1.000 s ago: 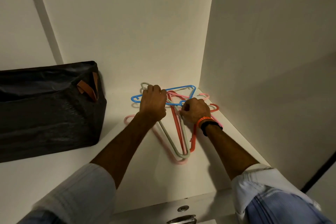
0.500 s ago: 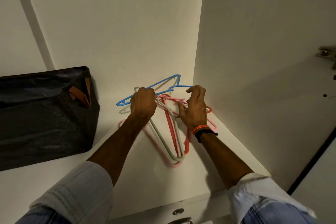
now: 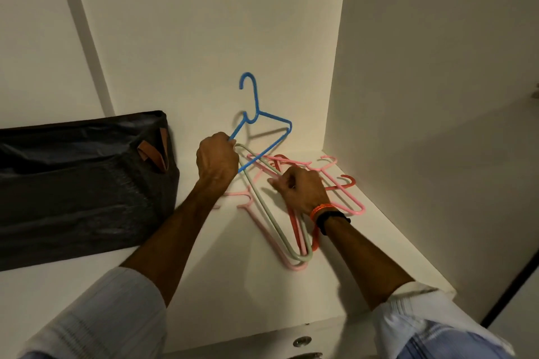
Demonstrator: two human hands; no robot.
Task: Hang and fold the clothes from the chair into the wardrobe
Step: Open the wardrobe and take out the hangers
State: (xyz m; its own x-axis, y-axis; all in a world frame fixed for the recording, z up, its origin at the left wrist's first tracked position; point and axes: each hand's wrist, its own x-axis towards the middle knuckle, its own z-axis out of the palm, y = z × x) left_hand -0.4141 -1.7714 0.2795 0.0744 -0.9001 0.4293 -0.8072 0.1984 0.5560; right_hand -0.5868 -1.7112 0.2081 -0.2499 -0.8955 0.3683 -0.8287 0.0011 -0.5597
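My left hand (image 3: 217,159) grips one shoulder of the blue hanger (image 3: 259,125), which stands tilted up off the wardrobe shelf (image 3: 204,285) with its hook near the back wall, while its lower bar crosses the pile of other hangers (image 3: 294,230). My right hand (image 3: 302,188) lies on that pile with fingers curled over the pink and grey frames; I cannot tell whether it pinches one or only presses them down. To do this well I would keep the pile pinned and draw the blue one up and toward me, turning it so its corner slips free of the grey loop rather than dragging the tangle. The dark storage bag (image 3: 81,181) sits well apart on the left. No clothes are in view.
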